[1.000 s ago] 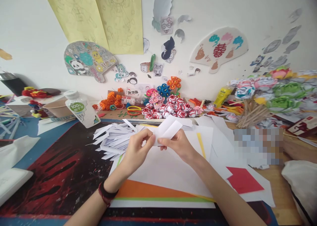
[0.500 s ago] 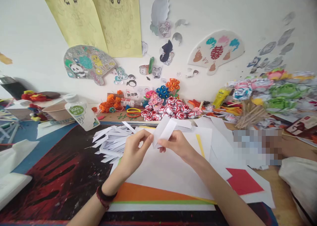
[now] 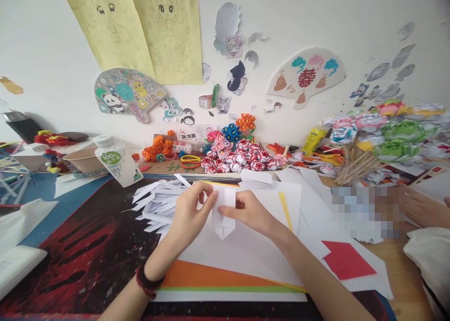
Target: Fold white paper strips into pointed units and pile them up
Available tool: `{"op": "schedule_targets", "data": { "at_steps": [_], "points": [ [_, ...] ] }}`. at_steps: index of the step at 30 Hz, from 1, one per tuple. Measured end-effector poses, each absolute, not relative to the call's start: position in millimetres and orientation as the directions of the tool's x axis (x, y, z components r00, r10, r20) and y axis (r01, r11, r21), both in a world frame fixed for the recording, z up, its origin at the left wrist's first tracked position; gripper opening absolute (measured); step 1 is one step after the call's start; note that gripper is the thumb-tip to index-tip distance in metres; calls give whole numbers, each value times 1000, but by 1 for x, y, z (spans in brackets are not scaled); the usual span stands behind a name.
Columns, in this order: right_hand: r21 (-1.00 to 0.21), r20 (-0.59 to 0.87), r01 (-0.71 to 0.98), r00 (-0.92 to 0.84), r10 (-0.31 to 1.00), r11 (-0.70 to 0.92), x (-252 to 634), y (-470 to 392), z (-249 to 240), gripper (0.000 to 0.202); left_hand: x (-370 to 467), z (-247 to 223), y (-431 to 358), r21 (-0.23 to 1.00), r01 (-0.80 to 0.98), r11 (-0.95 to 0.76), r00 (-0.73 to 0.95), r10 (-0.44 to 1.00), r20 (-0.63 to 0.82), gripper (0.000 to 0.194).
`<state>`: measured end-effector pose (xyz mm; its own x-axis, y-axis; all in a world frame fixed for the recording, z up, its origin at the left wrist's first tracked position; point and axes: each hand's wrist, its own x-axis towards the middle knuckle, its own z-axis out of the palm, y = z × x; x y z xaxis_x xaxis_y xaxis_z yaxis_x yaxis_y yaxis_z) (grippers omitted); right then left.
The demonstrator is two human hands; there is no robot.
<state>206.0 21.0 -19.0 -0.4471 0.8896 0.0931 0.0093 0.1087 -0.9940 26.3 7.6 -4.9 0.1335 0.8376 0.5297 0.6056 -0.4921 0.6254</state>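
Observation:
Between my two hands is a folded piece of white paper (image 3: 224, 223), its lower end creased to a point. My left hand (image 3: 194, 208) pinches its left edge between thumb and fingers. From the other side my right hand (image 3: 249, 209) grips it, the thumb lying across the front and the fingers partly hidden behind. Below them lies a large white sheet (image 3: 242, 250) on top of orange paper (image 3: 211, 275). A pile of folded white paper strips (image 3: 160, 204) sits just left of my left hand. Behind my right hand is a small stack of white paper (image 3: 258, 178).
A white bottle (image 3: 116, 161) leans by a paper bowl (image 3: 82, 160) at the left. Red-and-white paper flowers (image 3: 242, 157) line the wall side. Red paper (image 3: 349, 260) lies at the right, near another person's hand (image 3: 427, 208), partly blurred out.
The white paper has turned from a slant to upright, and its pointed end now faces down toward me. Both hands still hold it. The other person's hand shows more at the right.

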Motion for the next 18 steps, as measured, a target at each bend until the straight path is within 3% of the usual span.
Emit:
{"op": "schedule_targets", "data": {
  "at_steps": [3,6,9,11,13,15,18],
  "points": [
    [-984,108,82,-413,904,155,204,20,-22,29,27,-6,6,622,595,-509,133,826,548,16],
    [-983,127,74,-396,909,170,203,20,-22,32,29,-9,4,536,645,-544,134,771,622,12],
    [-987,136,19,-424,895,159,203,20,-22,32,28,-16,4,341,711,-615,181,629,756,5],
    [-988,146,-13,-431,891,156,203,21,-22,31,26,-19,5,181,733,-656,268,523,809,12],
    [-986,153,-3,-406,901,166,204,21,-22,29,25,-19,5,100,727,-680,327,471,819,19],
    [-981,168,30,-382,909,194,206,22,-22,28,25,-15,5,184,686,-704,303,507,807,18],
    [-971,180,76,-392,902,227,207,22,-20,27,26,-9,6,561,523,-641,155,719,678,12]
  ]
}}
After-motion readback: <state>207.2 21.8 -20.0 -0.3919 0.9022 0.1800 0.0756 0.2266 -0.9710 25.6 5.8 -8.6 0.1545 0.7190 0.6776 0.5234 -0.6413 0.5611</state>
